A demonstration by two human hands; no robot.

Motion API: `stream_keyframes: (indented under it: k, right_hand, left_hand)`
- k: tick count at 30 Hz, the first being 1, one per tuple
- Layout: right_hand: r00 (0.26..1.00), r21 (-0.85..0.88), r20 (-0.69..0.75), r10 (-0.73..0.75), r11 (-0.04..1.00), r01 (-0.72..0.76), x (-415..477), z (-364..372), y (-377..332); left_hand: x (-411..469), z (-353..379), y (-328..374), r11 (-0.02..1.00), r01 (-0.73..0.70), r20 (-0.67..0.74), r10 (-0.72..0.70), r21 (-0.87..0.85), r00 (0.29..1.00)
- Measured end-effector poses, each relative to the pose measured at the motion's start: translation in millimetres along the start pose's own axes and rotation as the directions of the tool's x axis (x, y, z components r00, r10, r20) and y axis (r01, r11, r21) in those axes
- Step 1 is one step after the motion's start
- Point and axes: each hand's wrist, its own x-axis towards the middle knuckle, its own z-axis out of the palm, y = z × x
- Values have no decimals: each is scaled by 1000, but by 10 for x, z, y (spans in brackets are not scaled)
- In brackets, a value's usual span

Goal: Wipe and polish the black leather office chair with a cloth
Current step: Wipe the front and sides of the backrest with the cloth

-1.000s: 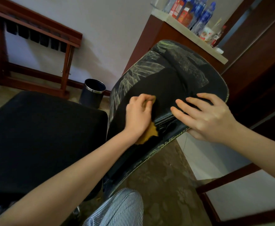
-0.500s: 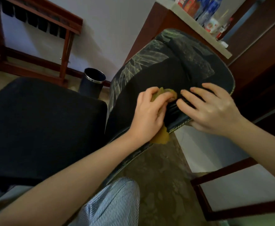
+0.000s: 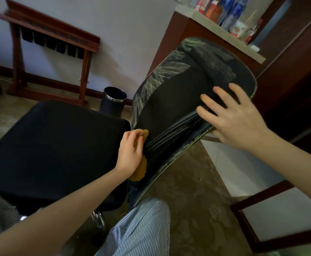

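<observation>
The black office chair has a wide seat [image 3: 55, 145] at the left and a backrest [image 3: 178, 93] leaning toward the right, its leather worn and flaking along the edges. My left hand [image 3: 130, 154] grips a yellow cloth [image 3: 140, 170] and presses it against the lower backrest, just beside the seat. The cloth shows above my fingers and below my palm. My right hand [image 3: 234, 119] lies flat with spread fingers on the backrest's right edge, near a row of ribbed seams.
A black waste bin [image 3: 114, 100] stands on the floor behind the chair. A wooden rack [image 3: 49, 52] is against the wall at the left. A wooden counter [image 3: 215, 21] with bottles is at the back right. A wooden frame [image 3: 261, 198] is at the lower right. My striped trouser leg [image 3: 141, 228] is below.
My left hand has slid the cloth down the backrest from beside my right hand to the lower part near the seat. My right hand has stayed on the edge.
</observation>
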Motion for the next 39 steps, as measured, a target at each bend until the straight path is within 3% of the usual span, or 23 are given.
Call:
stream_keyframes:
  k: [2, 5, 8, 9, 11, 13, 14, 16, 24, 32, 39]
  right_hand:
    - [999, 45, 20, 48, 998, -49, -57, -103, -97]
    - [985, 119, -19, 172, 978, -168, -210, -233, -258]
    - [888, 327, -87, 451, 855, -402, -352, -318, -439]
    - [819, 431, -72, 569, 758, -489, -380, -330, -503]
    - [637, 640, 51, 770, 465, -612, -404, -326, -619]
    - [485, 768, 240, 841, 141, -625, -373, -299, -708]
    - [453, 780, 314, 834, 45, -625, -345, -283, -735]
    - [458, 781, 369, 809, -2, -625, -283, -236, -774]
    - [470, 898, 424, 774, -294, -327, -195, -129, -846]
    - [462, 888, 460, 758, -379, -262, -202, -98, -848]
    - [423, 874, 487, 764, -429, -229, -204, -150, -858]
  left_hand:
    - [8, -41, 132, 999, -14, 6, 14, -30, 1000]
    - [56, -44, 508, 982, -161, -8, 161, -103, 987]
    - [173, -23, 1012, 910, -377, -9, 381, -175, 924]
    - [221, -9, 1183, 882, -430, -3, 437, -192, 899]
    - [330, 39, 1494, 842, -499, 20, 513, -206, 858]
    - [426, 114, 1730, 821, -540, 67, 558, -183, 827]
    - [454, 159, 1807, 813, -560, 91, 577, -162, 812]
    - [474, 241, 1856, 796, -589, 105, 603, -138, 791]
    - [249, 286, 1519, 748, -664, 49, 664, -20, 746]
    - [-117, 263, 860, 830, -558, 38, 558, 5, 829]
    - [-369, 93, 406, 908, -383, 206, 348, 170, 915]
